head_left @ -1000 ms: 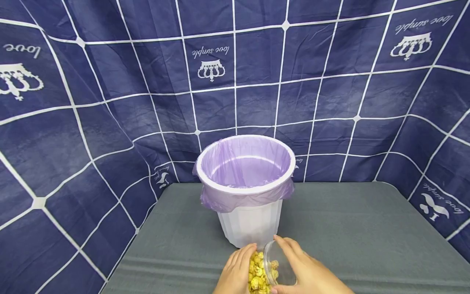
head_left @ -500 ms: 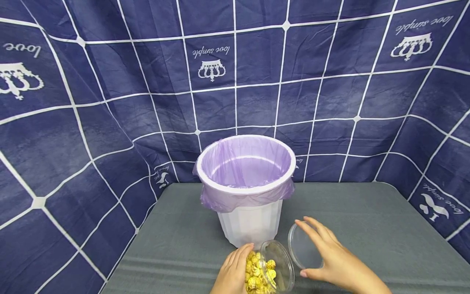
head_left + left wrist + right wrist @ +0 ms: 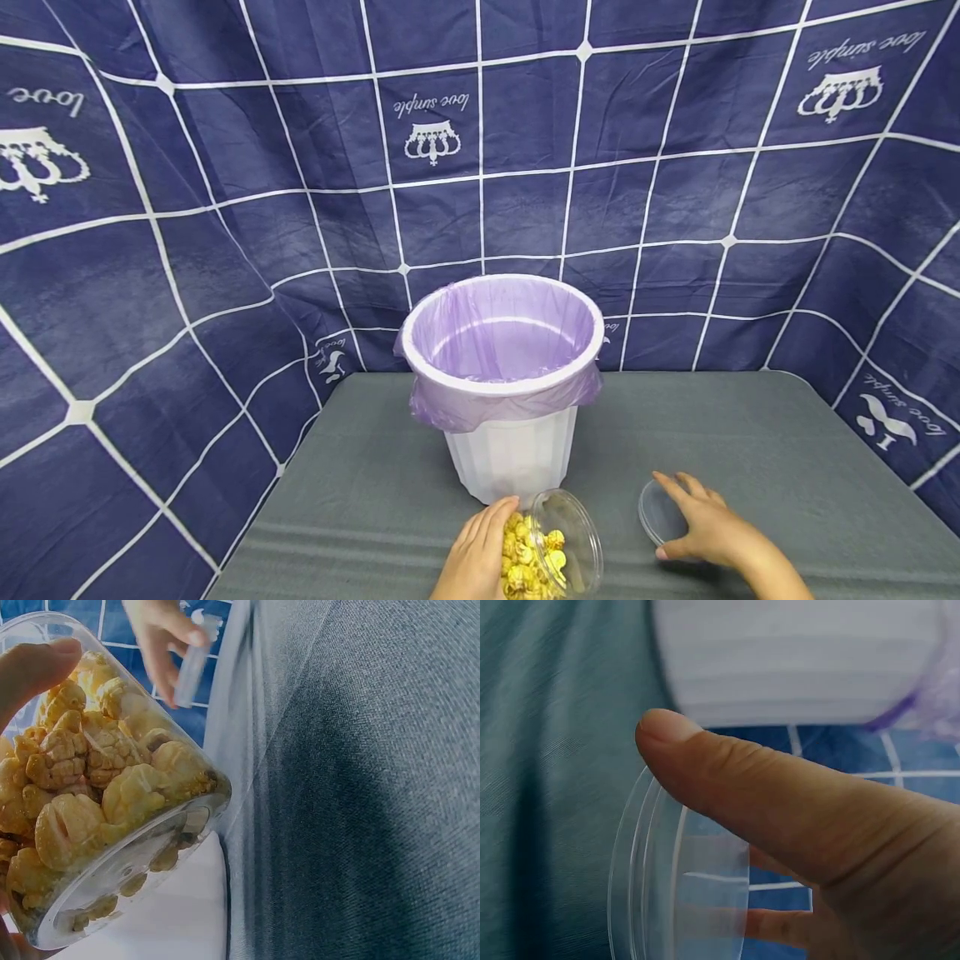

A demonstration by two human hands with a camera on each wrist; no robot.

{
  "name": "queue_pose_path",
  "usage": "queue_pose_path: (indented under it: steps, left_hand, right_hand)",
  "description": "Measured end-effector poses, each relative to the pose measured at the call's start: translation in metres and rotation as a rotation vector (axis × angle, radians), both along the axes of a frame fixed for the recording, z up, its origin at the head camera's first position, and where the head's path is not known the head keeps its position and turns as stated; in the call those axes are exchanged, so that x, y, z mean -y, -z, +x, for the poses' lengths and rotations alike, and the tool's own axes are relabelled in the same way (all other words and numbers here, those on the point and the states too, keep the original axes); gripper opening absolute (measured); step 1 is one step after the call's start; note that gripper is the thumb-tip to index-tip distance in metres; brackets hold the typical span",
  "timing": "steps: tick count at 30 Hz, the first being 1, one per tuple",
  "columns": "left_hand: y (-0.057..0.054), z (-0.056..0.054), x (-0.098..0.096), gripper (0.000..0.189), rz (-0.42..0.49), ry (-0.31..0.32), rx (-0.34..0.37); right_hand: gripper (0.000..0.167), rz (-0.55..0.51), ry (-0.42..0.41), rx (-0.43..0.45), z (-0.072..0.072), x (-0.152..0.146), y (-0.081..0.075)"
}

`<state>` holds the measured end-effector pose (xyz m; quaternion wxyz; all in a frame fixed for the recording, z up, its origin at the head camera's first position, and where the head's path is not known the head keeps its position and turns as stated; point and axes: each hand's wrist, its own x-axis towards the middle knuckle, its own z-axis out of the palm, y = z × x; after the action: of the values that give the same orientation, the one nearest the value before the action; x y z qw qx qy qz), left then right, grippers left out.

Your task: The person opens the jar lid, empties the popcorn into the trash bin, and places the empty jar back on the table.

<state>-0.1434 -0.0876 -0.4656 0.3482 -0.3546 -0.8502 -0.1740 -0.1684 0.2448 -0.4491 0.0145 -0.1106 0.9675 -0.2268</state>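
A clear plastic jar (image 3: 573,542) is tilted with its mouth toward the right, and yellow popcorn (image 3: 522,557) fills its lower part. My left hand (image 3: 474,554) grips the jar from the left side; in the left wrist view its thumb (image 3: 37,671) lies over the jar wall. Low over the cloth on the right, my right hand (image 3: 705,521) holds a clear round lid (image 3: 660,512) by its rim, tilted on edge. In the right wrist view the thumb presses one side of the lid (image 3: 679,877), with other fingers behind it.
Behind the jar stands a white trash bin (image 3: 513,458) lined with a purple bag (image 3: 502,404) folded over its rim. Grey cloth (image 3: 360,500) covers the table. Blue checked fabric (image 3: 525,208) hangs at the back and sides.
The right hand has pulled the lid off the jar, carried it right and lowered it toward the cloth. The left hand keeps the jar nearly in place, its mouth now uncovered.
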Motion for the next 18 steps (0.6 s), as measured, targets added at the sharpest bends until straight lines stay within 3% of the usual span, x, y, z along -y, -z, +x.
queue_pose_path:
  steps: [10,14,18]
  left_hand:
    - [0.000,-0.001,0.001,0.102,-0.003,0.016,0.012]
    - [0.000,-0.001,0.001,0.105,0.001,0.024,0.000]
    - [-0.001,0.001,0.001,0.107,-0.007,0.010,0.036]
  right_hand:
    - [0.098,0.017,0.019,0.138,-0.006,-0.005,0.023]
    - [0.098,0.018,0.016,0.117,-0.006,-0.006,0.025]
    - [0.089,0.036,-0.010,0.016,-0.006,-0.008,0.020]
